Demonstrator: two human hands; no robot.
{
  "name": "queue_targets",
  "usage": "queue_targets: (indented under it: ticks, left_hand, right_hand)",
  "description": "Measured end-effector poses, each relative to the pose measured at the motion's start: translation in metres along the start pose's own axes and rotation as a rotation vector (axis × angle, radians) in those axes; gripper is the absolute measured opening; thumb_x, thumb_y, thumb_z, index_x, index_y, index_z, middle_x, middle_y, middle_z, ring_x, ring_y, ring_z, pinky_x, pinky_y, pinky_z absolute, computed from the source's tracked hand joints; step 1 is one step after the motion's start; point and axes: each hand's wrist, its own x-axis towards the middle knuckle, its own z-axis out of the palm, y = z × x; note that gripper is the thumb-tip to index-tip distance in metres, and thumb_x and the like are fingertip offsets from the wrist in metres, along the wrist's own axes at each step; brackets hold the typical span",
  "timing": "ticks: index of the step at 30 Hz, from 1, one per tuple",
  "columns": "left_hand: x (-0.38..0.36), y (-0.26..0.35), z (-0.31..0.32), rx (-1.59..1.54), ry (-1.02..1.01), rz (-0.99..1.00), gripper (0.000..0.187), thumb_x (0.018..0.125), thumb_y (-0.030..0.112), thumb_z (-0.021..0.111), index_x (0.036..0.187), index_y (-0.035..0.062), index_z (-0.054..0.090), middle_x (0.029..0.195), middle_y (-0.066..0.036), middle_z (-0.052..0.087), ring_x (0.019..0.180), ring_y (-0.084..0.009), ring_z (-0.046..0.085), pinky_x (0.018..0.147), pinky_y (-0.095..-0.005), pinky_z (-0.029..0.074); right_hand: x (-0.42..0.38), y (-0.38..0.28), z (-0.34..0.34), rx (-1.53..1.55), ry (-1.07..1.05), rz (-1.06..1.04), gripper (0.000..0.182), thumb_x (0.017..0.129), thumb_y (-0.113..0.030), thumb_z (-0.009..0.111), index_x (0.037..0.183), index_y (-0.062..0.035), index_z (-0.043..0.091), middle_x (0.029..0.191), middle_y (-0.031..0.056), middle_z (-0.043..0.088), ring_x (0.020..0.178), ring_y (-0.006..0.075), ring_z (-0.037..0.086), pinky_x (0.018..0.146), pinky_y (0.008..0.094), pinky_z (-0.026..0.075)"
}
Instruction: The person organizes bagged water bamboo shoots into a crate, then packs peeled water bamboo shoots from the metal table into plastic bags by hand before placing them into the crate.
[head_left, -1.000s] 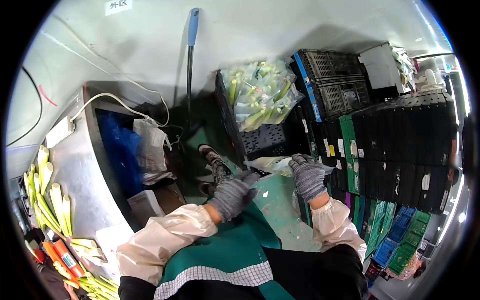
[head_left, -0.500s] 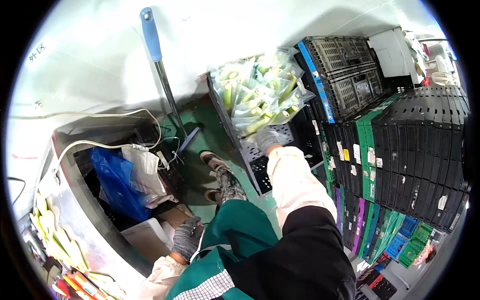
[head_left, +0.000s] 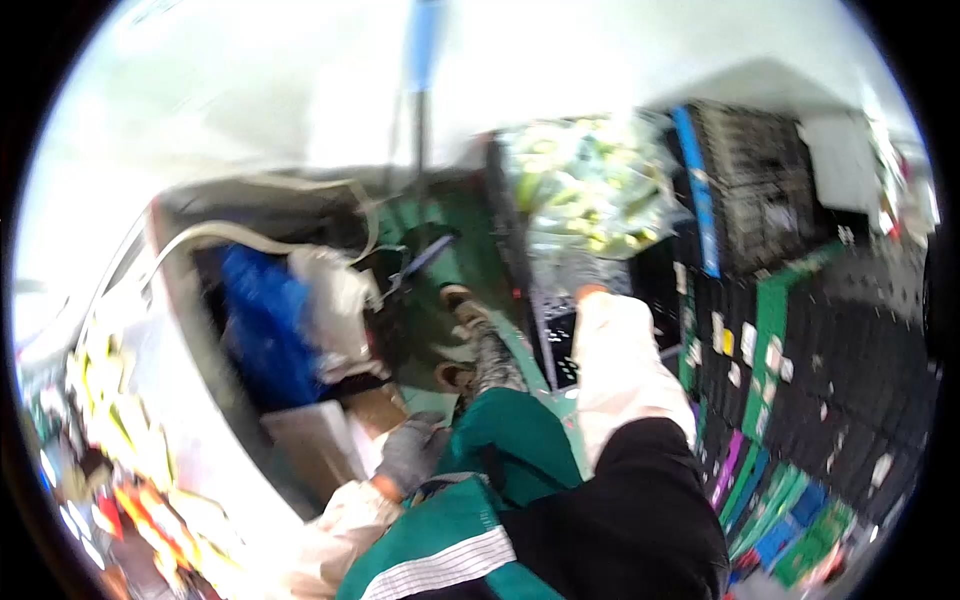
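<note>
My right hand [head_left: 580,270], in a grey glove, reaches into a black crate [head_left: 545,345] at the near edge of the packed bags. Clear bags of pale green, thick-stalked vegetables [head_left: 595,185] fill the far part of that crate. Motion blur smears the right fingers, so their grip does not show. Low beside my green apron [head_left: 530,430], my grey-gloved left hand [head_left: 412,448] hangs near a cardboard piece [head_left: 375,408]. Its fingers are blurred and partly turned away; nothing can be made out in them.
On the left stands a metal-sided bin [head_left: 215,400] with a blue plastic bag [head_left: 262,320] and a white bag [head_left: 330,305]. A blue-handled floor tool [head_left: 422,50] leans against the wall. Stacked black crates [head_left: 830,350] rise on the right. Yellow-green stalks [head_left: 115,390] lie far left.
The view has swung, shifting the scene rightward and down and blurring it. My right hand remains at the near edge of the bags; my left hand stays low by my side.
</note>
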Motion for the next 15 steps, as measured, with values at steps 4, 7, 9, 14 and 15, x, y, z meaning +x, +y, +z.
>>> queue_targets:
  ticks: [4, 7, 9, 14, 15]
  left_hand:
    - [-0.003, 0.008, 0.008, 0.025, 0.039, 0.02, 0.031, 0.079, 0.023, 0.051, 0.103, 0.0032, 0.053, 0.091, -0.02, 0.057, 0.083, -0.0349, 0.055, 0.073, -0.04, 0.044]
    - [-0.008, 0.03, -0.013, -0.024, -0.043, -0.074, 0.031, 0.08, 0.022, 0.05, 0.106, 0.0052, 0.051, 0.089, -0.019, 0.057, 0.08, -0.0358, 0.054, 0.072, -0.041, 0.043]
    - [-0.007, 0.016, 0.007, -0.083, 0.172, 0.102, 0.03, 0.08, 0.022, 0.05, 0.105, 0.0056, 0.051, 0.087, -0.017, 0.057, 0.078, -0.0348, 0.055, 0.07, -0.0414, 0.044]
    - [-0.077, 0.036, -0.034, -0.101, 0.368, 0.058, 0.024, 0.077, 0.018, 0.051, 0.098, 0.0064, 0.053, 0.088, -0.015, 0.056, 0.075, -0.0324, 0.056, 0.065, -0.0393, 0.046]
    - [-0.1, 0.035, -0.038, -0.104, 0.553, 0.074, 0.024, 0.077, 0.018, 0.052, 0.098, 0.0073, 0.053, 0.087, -0.013, 0.056, 0.074, -0.0313, 0.056, 0.062, -0.0387, 0.046]
  right_hand:
    - [-0.015, 0.027, 0.008, 0.027, 0.079, -0.008, 0.026, 0.072, -0.023, 0.054, 0.094, -0.0087, 0.061, 0.095, 0.0158, 0.058, 0.09, 0.0318, 0.055, 0.079, 0.0403, 0.043]
    - [-0.041, -0.001, -0.03, 0.062, 0.082, 0.035, 0.033, 0.07, -0.017, 0.059, 0.103, -0.0119, 0.055, 0.098, 0.0142, 0.058, 0.094, 0.0301, 0.053, 0.082, 0.037, 0.041]
    - [-0.044, 0.012, -0.025, 0.049, 0.204, -0.157, 0.04, 0.071, -0.018, 0.06, 0.108, -0.0042, 0.052, 0.105, 0.0155, 0.055, 0.098, 0.0303, 0.051, 0.085, 0.0361, 0.04]
    - [-0.063, -0.011, -0.041, 0.172, 0.46, -0.28, 0.033, 0.076, -0.015, 0.056, 0.106, -0.0012, 0.052, 0.102, 0.0174, 0.054, 0.094, 0.0338, 0.05, 0.085, 0.0371, 0.039]
    - [-0.076, -0.027, -0.052, 0.255, 0.449, -0.307, 0.032, 0.078, -0.015, 0.056, 0.106, -0.001, 0.052, 0.101, 0.0168, 0.055, 0.094, 0.0318, 0.051, 0.083, 0.0356, 0.039]
